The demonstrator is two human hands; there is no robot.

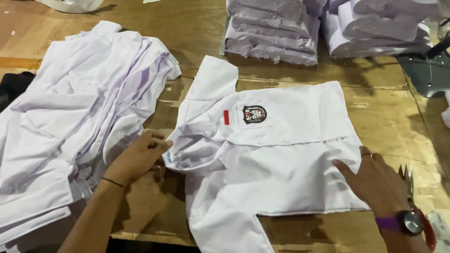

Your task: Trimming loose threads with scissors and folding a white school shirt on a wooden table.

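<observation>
Shirt [281, 154] lies flat mid-frame, long axis left-right. Left hand [138, 157] pinches its collar; right hand [375, 180] rests open on the hem, lower right.

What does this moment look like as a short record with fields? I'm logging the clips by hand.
surface: wooden table
main item: white shirt lying flat, dark badge and red patch on its chest
left hand: at the shirt's collar end
right hand: flat on the shirt's hem side; wristwatch on that wrist
left of shirt: loose pile of white shirts
far edge: folded stacks
</observation>
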